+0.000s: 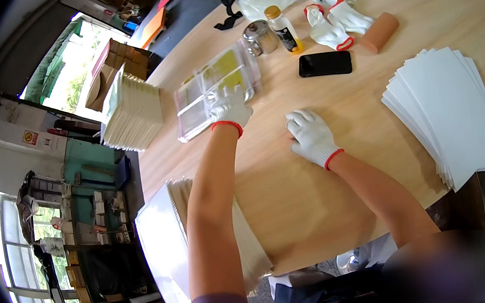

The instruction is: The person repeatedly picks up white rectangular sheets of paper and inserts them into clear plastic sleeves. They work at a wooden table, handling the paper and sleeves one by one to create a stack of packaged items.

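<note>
Both my hands wear white knit gloves with red cuffs. My left hand (229, 106) reaches over a stack of clear plastic sleeves (191, 113), its fingers apart and touching the near right part of the stack. My right hand (313, 138) rests on the bare table to the right of it, fingers curled in, with nothing visible in them. A fanned pile of white sheets (449, 112) lies at the right edge of the table. Beneath my left forearm is a stack of white glossy sheets (164, 240), partly hidden by the arm.
Beyond my hands are a black phone (324, 64), a bottle with a yellow cap (282, 31), a metal lidded cup (260, 37), spare gloves (337, 25) and a brown roll (380, 32). A tall stack of pale sheets (133, 113) stands at the left table edge (152, 159).
</note>
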{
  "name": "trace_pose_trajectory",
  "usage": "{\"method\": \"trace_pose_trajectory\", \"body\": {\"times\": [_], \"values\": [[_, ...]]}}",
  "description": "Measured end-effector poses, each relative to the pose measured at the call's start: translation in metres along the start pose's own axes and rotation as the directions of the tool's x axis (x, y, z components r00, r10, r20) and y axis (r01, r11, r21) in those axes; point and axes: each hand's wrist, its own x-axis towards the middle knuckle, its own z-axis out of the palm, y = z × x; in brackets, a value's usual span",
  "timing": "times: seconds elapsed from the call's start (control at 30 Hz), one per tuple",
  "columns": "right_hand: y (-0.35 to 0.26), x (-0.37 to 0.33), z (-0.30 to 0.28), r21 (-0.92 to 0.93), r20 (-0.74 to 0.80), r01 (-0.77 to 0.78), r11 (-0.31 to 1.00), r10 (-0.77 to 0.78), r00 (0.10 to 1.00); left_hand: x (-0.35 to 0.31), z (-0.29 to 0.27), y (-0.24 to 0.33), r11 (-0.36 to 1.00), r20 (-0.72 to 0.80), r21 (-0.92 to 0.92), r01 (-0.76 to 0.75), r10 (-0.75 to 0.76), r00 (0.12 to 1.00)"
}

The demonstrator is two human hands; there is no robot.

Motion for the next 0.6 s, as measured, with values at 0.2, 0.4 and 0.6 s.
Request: {"method": "trace_pose_trajectory", "body": {"times": [0.2,0.4,0.6], "values": [[0.035,0.057,0.027,0.131,-0.199,-0.025,0.991,0.051,0.979,0.044,0.072,0.008,0.998,-0.262,-0.067,0.01,-0.028,0.965],[0.026,0.107,0.047,0.47,-0.121,-0.26,0.844,0.353,0.928,0.072,0.098,-0.044,0.989,-0.31,-0.028,-0.143,0.128,0.942],[0.042,0.143,0.053,0.408,-0.027,-0.37,0.835,0.416,0.909,0.072,0.039,-0.052,0.96,-0.116,-0.251,-0.127,0.101,0.988]]}}
